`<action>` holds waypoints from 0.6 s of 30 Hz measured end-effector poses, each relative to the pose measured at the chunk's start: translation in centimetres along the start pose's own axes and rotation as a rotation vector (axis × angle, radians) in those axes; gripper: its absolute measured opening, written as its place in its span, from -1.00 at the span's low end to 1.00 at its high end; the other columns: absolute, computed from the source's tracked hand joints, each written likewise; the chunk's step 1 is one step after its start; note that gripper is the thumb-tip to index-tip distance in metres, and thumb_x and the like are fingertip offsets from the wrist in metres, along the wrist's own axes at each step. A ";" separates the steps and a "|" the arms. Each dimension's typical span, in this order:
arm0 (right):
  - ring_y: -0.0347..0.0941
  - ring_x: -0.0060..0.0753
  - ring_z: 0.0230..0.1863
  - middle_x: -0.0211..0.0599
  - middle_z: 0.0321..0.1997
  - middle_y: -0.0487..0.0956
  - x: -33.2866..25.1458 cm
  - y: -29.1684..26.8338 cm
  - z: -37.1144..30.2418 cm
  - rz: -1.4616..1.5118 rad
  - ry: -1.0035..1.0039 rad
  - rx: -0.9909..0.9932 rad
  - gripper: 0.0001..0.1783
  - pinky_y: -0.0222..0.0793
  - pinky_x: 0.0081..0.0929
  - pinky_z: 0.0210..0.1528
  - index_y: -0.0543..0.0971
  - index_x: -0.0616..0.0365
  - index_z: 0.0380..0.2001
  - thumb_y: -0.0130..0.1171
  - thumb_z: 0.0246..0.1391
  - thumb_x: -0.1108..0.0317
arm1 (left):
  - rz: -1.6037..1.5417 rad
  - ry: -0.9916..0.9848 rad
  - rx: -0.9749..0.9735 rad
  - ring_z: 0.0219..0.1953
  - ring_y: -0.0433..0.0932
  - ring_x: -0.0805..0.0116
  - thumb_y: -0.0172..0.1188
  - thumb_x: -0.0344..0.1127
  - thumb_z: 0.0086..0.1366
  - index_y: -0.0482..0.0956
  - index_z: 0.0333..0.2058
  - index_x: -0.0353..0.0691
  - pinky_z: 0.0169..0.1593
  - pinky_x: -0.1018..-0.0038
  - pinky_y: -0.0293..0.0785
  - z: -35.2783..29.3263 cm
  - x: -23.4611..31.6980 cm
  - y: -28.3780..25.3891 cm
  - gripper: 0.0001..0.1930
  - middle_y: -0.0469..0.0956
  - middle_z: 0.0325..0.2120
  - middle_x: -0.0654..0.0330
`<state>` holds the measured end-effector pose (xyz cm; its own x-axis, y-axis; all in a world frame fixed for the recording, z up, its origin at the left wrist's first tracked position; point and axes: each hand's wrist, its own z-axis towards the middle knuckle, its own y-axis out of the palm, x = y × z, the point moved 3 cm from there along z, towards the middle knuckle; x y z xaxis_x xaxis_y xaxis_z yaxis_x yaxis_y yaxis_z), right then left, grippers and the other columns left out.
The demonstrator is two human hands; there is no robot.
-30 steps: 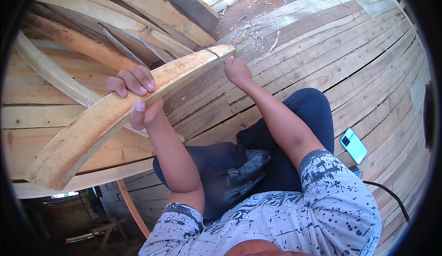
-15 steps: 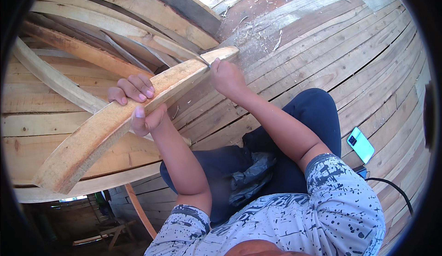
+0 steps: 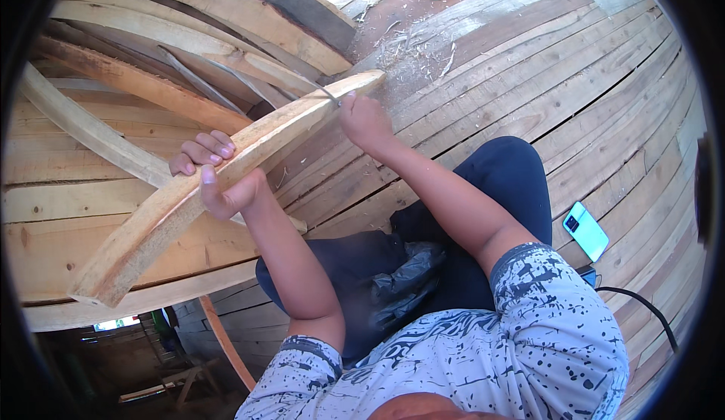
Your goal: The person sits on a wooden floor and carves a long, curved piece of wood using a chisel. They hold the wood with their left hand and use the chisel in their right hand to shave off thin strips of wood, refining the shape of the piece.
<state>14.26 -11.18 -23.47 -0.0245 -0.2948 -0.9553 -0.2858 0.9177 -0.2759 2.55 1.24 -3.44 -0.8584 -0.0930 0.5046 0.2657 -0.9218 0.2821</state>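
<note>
Left hand (image 3: 236, 193): fingers clamped on the curved beam (image 3: 283, 127), which crosses over another curved timber (image 3: 98, 133) | Right hand (image 3: 365, 123): fingers closed on a thin tool (image 3: 329, 95), touching beam near its far end | Advice: grip beam firmly, tool angle shallow and steady

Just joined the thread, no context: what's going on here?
A person sits on a plank floor, handling a curved wooden beam. The left hand steadies it partway along, fingers over the far side and thumb on the near side. The right hand is closed on one end of a thin tool lying across the beam toward its far end; the grip hides what kind. Pale shavings litter the floor beyond.
</note>
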 end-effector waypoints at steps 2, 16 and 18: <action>0.53 0.42 -0.26 0.37 -0.41 0.57 4.4 0.1 2.6 0.029 0.076 0.084 -0.35 0.41 0.13 -0.07 0.59 0.44 -0.51 -0.32 0.33 0.11 | -0.033 0.008 0.023 -0.53 0.33 0.38 0.10 -0.41 0.01 0.35 -0.35 -0.07 -0.39 0.47 0.33 -0.3 -0.5 1.1 -0.80 0.30 -0.58 0.25; 0.53 0.44 -0.30 0.38 -0.45 0.55 0.9 1.2 1.8 -0.027 -0.075 0.049 -0.36 0.43 0.16 -0.14 0.59 0.44 -0.54 -0.27 0.31 0.12 | 0.181 0.097 0.466 -0.63 0.36 0.38 0.10 -0.46 -0.02 0.20 -0.31 -0.12 -0.43 0.54 0.40 -1.6 0.4 0.2 -0.70 0.18 -0.67 0.30; 0.53 0.46 -0.24 0.43 -0.39 0.56 -6.8 -0.4 -2.5 -0.104 -0.145 -0.112 -0.35 0.42 0.15 -0.09 0.60 0.49 -0.48 -0.29 0.31 0.12 | 0.219 0.107 0.511 -0.62 0.37 0.38 0.09 -0.47 -0.03 0.19 -0.31 -0.12 -0.42 0.53 0.40 -1.9 1.0 -0.1 -0.69 0.19 -0.66 0.30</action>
<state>12.13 -10.26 -16.62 0.1463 -0.3374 -0.9299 -0.3842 0.8469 -0.3677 0.86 0.59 -4.51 -0.7921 -0.3235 0.5175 0.5982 -0.5798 0.5532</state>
